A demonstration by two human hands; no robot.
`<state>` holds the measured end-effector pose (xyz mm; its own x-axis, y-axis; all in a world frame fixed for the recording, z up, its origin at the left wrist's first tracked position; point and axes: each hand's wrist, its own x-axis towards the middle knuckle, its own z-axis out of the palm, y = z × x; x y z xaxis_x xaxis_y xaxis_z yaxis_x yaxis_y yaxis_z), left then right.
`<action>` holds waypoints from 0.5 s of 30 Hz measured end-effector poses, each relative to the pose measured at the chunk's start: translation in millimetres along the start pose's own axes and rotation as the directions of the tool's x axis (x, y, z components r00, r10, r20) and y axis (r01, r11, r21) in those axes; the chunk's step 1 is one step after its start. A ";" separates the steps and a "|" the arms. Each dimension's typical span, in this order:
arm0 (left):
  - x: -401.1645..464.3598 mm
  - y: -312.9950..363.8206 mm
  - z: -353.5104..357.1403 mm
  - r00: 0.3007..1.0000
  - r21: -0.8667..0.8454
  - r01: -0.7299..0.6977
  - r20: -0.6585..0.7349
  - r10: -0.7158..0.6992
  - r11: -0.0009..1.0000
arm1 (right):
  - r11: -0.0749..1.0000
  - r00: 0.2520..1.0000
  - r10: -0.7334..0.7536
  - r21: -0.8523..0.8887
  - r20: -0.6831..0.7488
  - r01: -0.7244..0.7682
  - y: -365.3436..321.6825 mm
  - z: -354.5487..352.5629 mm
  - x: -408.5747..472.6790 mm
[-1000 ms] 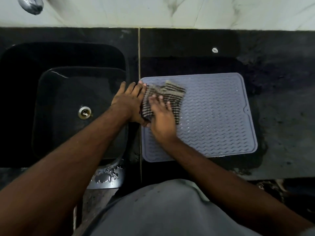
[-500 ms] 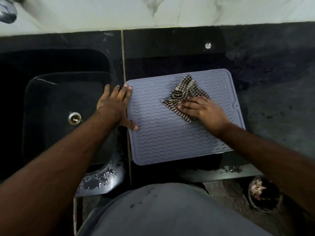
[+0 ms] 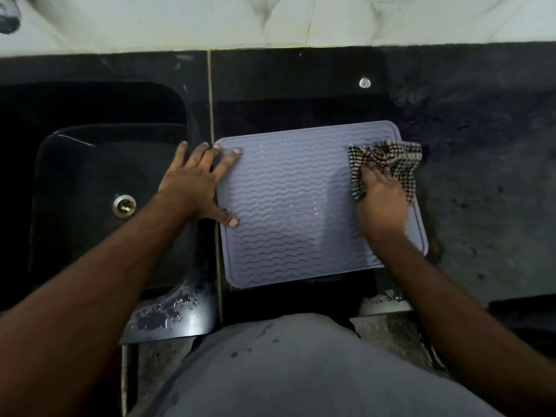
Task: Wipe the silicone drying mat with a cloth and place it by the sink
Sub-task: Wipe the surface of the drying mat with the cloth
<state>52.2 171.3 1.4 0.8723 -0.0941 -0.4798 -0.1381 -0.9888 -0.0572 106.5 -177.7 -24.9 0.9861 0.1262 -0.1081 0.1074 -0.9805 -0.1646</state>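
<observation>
A grey silicone drying mat (image 3: 288, 206) with wavy ridges lies flat on the black counter, just right of the sink (image 3: 90, 206). My left hand (image 3: 195, 182) rests flat on the mat's left edge, fingers spread, holding it down. My right hand (image 3: 380, 200) presses a black-and-white checked cloth (image 3: 388, 159) onto the mat's far right corner. Part of the cloth hangs past the mat's right edge onto the counter.
The black sink has a metal drain (image 3: 123, 204) and water drops on its front rim (image 3: 168, 314). A tap (image 3: 9, 13) shows at the top left. The dark counter (image 3: 481, 206) runs on to the right; a white marble wall (image 3: 270, 19) stands behind.
My right hand has slid the cloth rightward across the mat, from its left side to the far right corner. My left hand has stayed on the mat's left edge.
</observation>
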 end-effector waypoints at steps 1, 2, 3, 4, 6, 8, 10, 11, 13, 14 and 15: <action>-1.8 -2.3 2.2 1.000 0.002 -0.015 -0.018 0.015 1.000 | 0.996 0.997 0.076 0.035 0.006 -0.076 -20.2 2.9 -3.7; -3.0 -3.9 4.2 0.999 0.012 -0.025 -0.029 0.026 1.000 | 0.988 0.990 0.137 0.069 0.017 -0.137 -39.9 3.9 -7.7; -3.5 -4.5 5.4 0.999 0.020 -0.033 -0.032 0.033 0.999 | 0.978 0.984 0.178 0.110 0.024 -0.179 -58.2 4.6 -12.2; -3.6 -5.2 6.9 0.999 0.022 -0.041 -0.031 0.042 0.999 | 0.968 0.981 0.192 0.159 0.020 -0.193 -76.3 5.3 -18.0; -2.5 -6.9 9.1 0.997 0.015 -0.062 -0.034 0.062 0.998 | 0.961 0.988 0.152 0.235 -0.003 -0.147 -111.6 6.9 -31.9; -1.8 -7.8 10.0 0.997 0.005 -0.073 -0.039 0.073 0.997 | 0.967 0.998 0.064 0.246 0.011 -0.064 -142.8 12.5 -44.9; -0.1 -9.5 12.8 0.996 -0.013 -0.071 -0.054 0.071 0.997 | 0.969 0.999 -0.001 0.245 0.040 -0.009 -168.6 20.2 -52.5; 0.3 -9.2 13.5 0.995 -0.016 -0.073 -0.065 0.071 0.997 | 0.969 0.998 -0.021 0.248 0.057 0.006 -179.0 23.2 -55.6; 0.4 -7.8 15.7 0.993 -0.012 -0.073 -0.093 0.072 0.997 | 0.965 0.996 -0.060 0.257 0.063 0.042 -196.9 24.6 -60.5; 0.8 -6.8 16.8 0.992 -0.006 -0.074 -0.101 0.073 0.997 | 0.959 0.997 -0.071 0.277 0.037 0.058 -204.2 23.8 -62.5; 1.5 -6.6 16.1 0.991 -0.003 -0.077 -0.109 0.076 0.997 | 0.948 0.997 -0.074 0.312 0.018 0.065 -211.8 24.0 -64.1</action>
<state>46.8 179.6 -13.0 0.9053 -0.1811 -0.3843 -0.2033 -0.9790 -0.0175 17.5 25.5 -6.7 0.9729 0.2013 -0.1134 0.1263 -0.8742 -0.4688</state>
